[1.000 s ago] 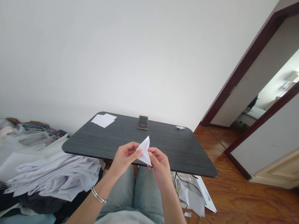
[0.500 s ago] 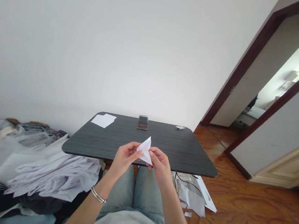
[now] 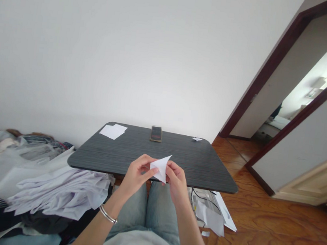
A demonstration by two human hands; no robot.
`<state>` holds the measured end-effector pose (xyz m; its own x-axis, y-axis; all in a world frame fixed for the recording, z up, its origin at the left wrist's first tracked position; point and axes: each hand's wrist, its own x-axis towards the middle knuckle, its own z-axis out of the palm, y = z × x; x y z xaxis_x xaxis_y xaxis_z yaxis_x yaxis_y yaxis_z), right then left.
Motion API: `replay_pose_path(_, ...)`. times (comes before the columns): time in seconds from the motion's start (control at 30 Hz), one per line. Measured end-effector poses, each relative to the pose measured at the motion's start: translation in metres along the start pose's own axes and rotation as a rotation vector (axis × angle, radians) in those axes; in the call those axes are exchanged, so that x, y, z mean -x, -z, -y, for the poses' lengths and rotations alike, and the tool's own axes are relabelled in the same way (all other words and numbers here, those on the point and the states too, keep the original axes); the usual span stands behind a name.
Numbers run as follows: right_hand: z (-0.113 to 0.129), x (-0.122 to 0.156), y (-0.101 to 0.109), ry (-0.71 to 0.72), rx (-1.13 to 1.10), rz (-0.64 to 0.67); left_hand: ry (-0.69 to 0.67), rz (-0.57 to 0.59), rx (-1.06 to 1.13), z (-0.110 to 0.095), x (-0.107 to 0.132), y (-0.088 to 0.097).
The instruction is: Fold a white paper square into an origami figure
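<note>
A small folded piece of white paper (image 3: 160,167) is held up above the near edge of the dark table (image 3: 112,154). My left hand (image 3: 140,171) pinches its left side between thumb and fingers. On the right side, my right hand (image 3: 175,176) grips the paper, its thumb and fingertips close together. One corner of the paper points up and to the right, another points down. The fingers behind the paper are partly hidden.
White paper sheets (image 3: 112,131) lie at the table's back left. A phone-like device (image 3: 156,134) stands at the back middle, and a small folded paper figure (image 3: 196,139) sits at the back right. Clothes and bags (image 3: 62,191) are heaped left; papers (image 3: 211,218) lie right below the table.
The folded paper has turned, so its upper point now leans right instead of standing nearly upright. Both hands have stayed in almost the same place.
</note>
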<state>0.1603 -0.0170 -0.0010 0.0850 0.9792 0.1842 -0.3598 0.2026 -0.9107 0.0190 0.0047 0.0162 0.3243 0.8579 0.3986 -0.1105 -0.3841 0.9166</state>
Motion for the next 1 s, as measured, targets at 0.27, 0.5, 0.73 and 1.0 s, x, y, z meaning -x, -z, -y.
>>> replay_pose_path(0.27, -0.005, -0.001, 0.003, 0.112, 0.073, -0.068, 0.019, -0.01, 0.088, 0.004, -0.001, -0.001)
replay_pose_path(0.5, -0.002, 0.002, 0.001, 0.271, 0.223, -0.115, 0.13, -0.002, 0.237, -0.003, -0.001, 0.0)
replay_pose_path(0.73, 0.002, 0.003, 0.0, 0.305, 0.169, -0.046, 0.086, 0.014, 0.229, -0.01, 0.0, 0.003)
replay_pose_path(1.0, 0.003, 0.003, 0.001, 0.325, 0.155, 0.024, 0.078, -0.012, 0.263, -0.005, -0.001, 0.004)
